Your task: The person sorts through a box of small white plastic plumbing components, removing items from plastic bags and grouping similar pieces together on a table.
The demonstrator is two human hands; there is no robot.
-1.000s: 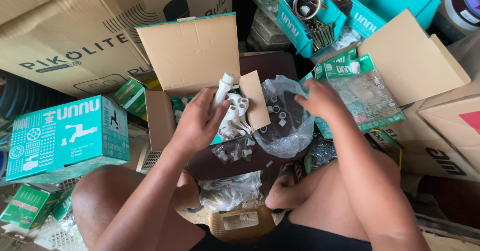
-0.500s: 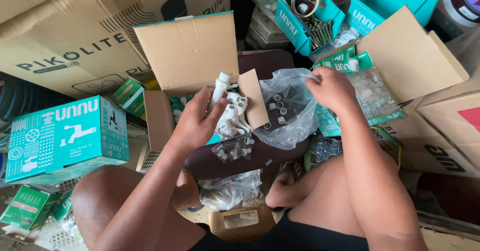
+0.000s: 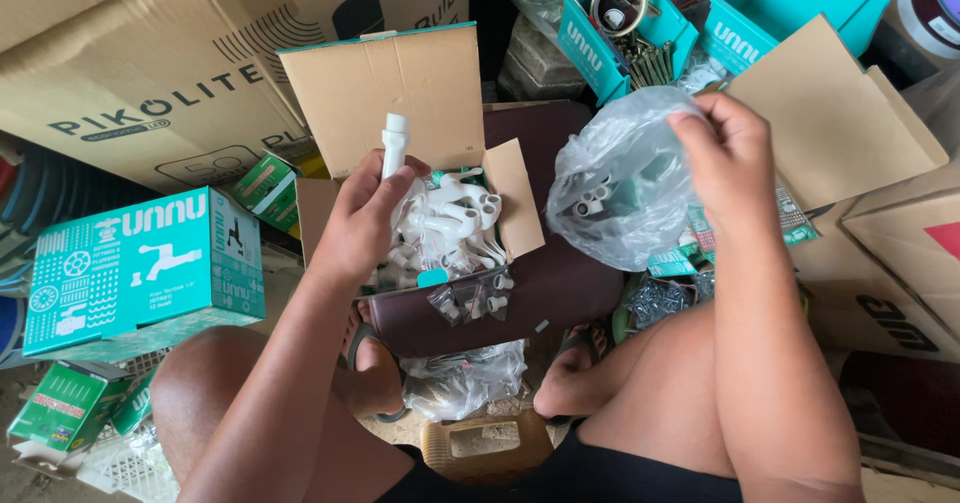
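My left hand (image 3: 362, 218) grips a white plastic tap (image 3: 395, 145) and holds it upright over an open cardboard box (image 3: 385, 88) that is full of white plastic taps (image 3: 452, 221). My right hand (image 3: 730, 158) pinches the top of a clear plastic bag (image 3: 615, 188) and lifts it to the right of the box. Several small white pipe fittings lie inside the bag. The box rests on a dark brown surface (image 3: 560, 283) above my knees.
A teal printed carton (image 3: 140, 268) stands at the left beside big brown cartons (image 3: 150, 63). Open teal boxes (image 3: 640, 33) with screws and a coil sit at the back. Brown cartons (image 3: 900, 223) crowd the right. Small bags of parts (image 3: 460, 378) lie near my feet.
My right hand has lifted the clear bag up and to the right, off the brown surface. My left hand has raised the white tap higher out of the box.
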